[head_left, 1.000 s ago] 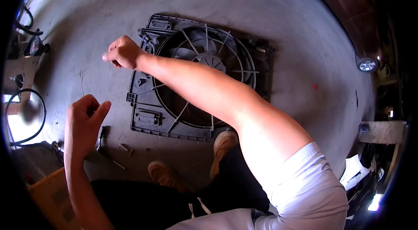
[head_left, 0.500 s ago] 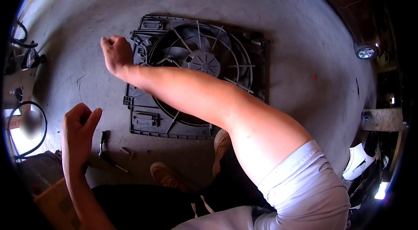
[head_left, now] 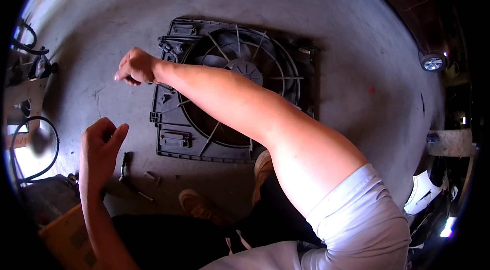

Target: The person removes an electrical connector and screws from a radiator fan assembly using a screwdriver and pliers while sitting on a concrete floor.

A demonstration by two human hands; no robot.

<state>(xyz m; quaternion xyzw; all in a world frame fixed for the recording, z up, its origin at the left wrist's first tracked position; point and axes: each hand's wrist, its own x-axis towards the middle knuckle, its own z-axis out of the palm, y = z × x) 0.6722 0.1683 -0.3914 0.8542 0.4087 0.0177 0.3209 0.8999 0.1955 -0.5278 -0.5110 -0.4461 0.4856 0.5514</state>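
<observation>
A black radiator fan assembly [head_left: 176, 138] lies flat on the floor, its round hub [head_left: 247, 69] and thin spokes facing up. My right arm stretches left across it. At its left edge, my right hand [head_left: 137, 67] hovers with bent fingers, slightly smeared by motion; whatever they may hold is hidden. Lower and further left, my left hand [head_left: 100, 150] is raised with curled fingers and the thumb standing off them. The inside of that hand cannot be seen. Beside it on the floor lie a dark-handled tool [head_left: 124, 167] and a small metal piece [head_left: 152, 177].
My shoes [head_left: 196, 204] are at the fan's near edge. To the left are a black cable loop [head_left: 57, 142] and a cardboard box [head_left: 69, 234]. A dark red car body with a wheel [head_left: 433, 62] is at the far right, and a red scrap [head_left: 372, 90] lies on the floor.
My right hand has moved lower, its fingertips turning from upward to downward. The left hand has shifted slightly right in the picture, as has the whole scene.
</observation>
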